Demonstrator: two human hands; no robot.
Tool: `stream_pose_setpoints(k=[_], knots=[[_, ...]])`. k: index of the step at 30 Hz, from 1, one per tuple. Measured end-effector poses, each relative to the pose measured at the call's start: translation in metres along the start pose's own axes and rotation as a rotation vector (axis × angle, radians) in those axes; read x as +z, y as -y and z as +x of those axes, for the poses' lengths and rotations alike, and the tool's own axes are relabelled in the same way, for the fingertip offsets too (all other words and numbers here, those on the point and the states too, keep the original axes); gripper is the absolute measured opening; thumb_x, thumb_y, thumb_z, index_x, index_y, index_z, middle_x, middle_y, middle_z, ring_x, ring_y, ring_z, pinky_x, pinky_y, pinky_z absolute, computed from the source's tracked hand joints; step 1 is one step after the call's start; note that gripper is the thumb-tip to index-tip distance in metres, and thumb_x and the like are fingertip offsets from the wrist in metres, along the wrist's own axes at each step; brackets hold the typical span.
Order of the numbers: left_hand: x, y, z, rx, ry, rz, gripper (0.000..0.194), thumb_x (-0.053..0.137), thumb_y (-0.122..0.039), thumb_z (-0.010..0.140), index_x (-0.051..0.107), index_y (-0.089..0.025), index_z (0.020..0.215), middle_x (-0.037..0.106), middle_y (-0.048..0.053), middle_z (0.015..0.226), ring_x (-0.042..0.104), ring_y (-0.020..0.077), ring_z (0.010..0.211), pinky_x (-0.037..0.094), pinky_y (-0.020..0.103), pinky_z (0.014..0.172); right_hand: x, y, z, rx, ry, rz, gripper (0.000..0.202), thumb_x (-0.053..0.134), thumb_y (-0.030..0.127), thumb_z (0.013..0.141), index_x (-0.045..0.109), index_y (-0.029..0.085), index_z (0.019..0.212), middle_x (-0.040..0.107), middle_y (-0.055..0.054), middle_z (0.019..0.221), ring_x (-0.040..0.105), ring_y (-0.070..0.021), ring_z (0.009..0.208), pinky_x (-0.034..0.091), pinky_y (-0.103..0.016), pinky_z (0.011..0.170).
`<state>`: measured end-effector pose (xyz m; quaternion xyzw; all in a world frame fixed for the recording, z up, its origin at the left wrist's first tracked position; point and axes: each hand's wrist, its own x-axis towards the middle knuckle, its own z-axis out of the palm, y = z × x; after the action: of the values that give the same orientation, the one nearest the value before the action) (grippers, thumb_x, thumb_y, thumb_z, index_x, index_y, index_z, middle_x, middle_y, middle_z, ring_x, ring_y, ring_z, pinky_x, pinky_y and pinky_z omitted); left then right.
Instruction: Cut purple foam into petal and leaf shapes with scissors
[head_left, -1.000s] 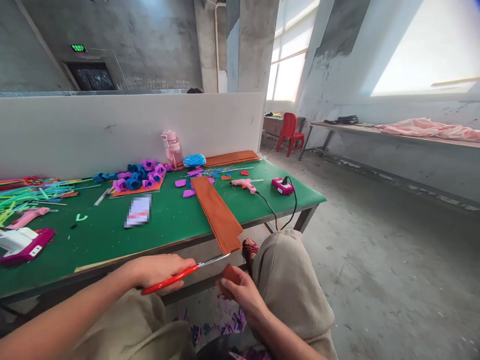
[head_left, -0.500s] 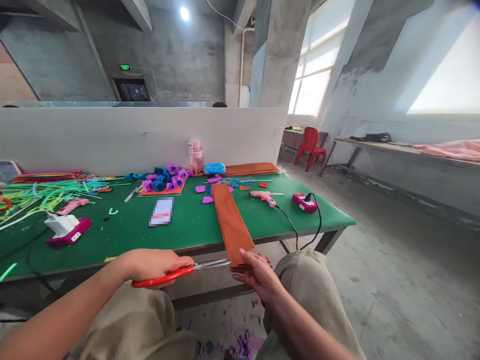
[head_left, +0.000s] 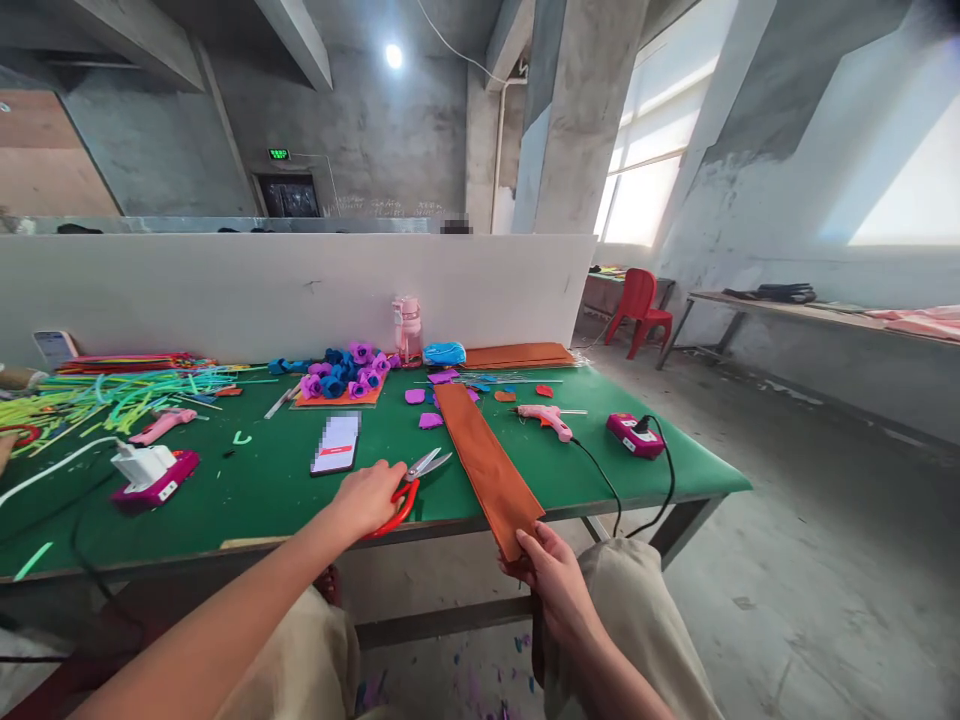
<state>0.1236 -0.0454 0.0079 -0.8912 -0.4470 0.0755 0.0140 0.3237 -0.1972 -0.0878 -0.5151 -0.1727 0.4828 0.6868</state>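
"How far along does the work look from the head view?"

"Partway, I'd judge. Purple and blue flowers are grouped towards the back of the desk, looking finished, and loose purple pieces lie cut out nearby. The orange strip is long and mostly whole, so most of its cutting seems left."

"And the fingers?"

"Those of the right hand pinch the strip's near end, thumb on top; the fingers beneath are partly hidden. The left hand grips the scissors by the red handles, blades parted."

"Are the blades on the strip?"

"They look just beside its left edge, not cutting. The strip slants from near the purple pieces, across the desk, out past the front edge into the right fingers, well apart from the left ones."
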Motion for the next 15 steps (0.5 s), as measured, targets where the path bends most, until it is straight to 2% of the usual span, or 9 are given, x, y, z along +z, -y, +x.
stream_pose_setpoints(k=[6, 10, 13, 15], knots=[[0.011, -0.006, 0.019, -0.029, -0.062, 0.043, 0.027, 0.041, -0.033, 0.087, 0.055, -0.02, 0.107, 0.058, 0.012, 0.102, 0.063, 0.0273, 0.09, 0.049, 0.034, 0.069, -0.002, 0.012, 0.012, 0.006, -0.042, 0.029, 0.036, 0.079, 0.037, 0.057, 0.058, 0.018, 0.081, 0.065, 0.002, 0.071, 0.059, -0.0141, 0.057, 0.051, -0.026, 0.055], [0.015, -0.003, 0.023, -0.007, -0.069, 0.065, 0.033, 0.039, -0.034, 0.089, 0.055, -0.02, 0.113, 0.058, 0.012, 0.103, 0.059, 0.0271, 0.096, 0.048, 0.036, 0.078, -0.007, 0.01, 0.013, 0.069, -0.069, 0.103, 0.032, 0.074, 0.045, 0.064, 0.063, 0.019, 0.079, 0.067, -0.001, 0.073, 0.06, -0.0162, 0.063, 0.048, -0.025, 0.055], [0.006, 0.008, 0.029, 0.104, 0.018, -0.003, 0.05, 0.053, -0.038, 0.08, 0.049, -0.023, 0.127, 0.058, 0.012, 0.114, 0.056, 0.0284, 0.104, 0.046, 0.037, 0.084, -0.011, 0.005, 0.017, 0.157, -0.073, 0.205, 0.039, 0.07, 0.052, 0.066, 0.066, 0.019, 0.086, 0.069, -0.003, 0.077, 0.062, -0.0195, 0.064, 0.048, -0.028, 0.052], [-0.006, 0.019, 0.044, 0.167, 0.106, -0.084, 0.057, 0.065, -0.04, 0.07, 0.054, -0.026, 0.124, 0.062, 0.009, 0.111, 0.059, 0.0286, 0.1, 0.048, 0.035, 0.08, -0.013, 0.003, 0.02, 0.204, -0.077, 0.27, 0.043, 0.07, 0.055, 0.064, 0.066, 0.019, 0.086, 0.069, -0.003, 0.076, 0.063, -0.02, 0.062, 0.048, -0.029, 0.051]])
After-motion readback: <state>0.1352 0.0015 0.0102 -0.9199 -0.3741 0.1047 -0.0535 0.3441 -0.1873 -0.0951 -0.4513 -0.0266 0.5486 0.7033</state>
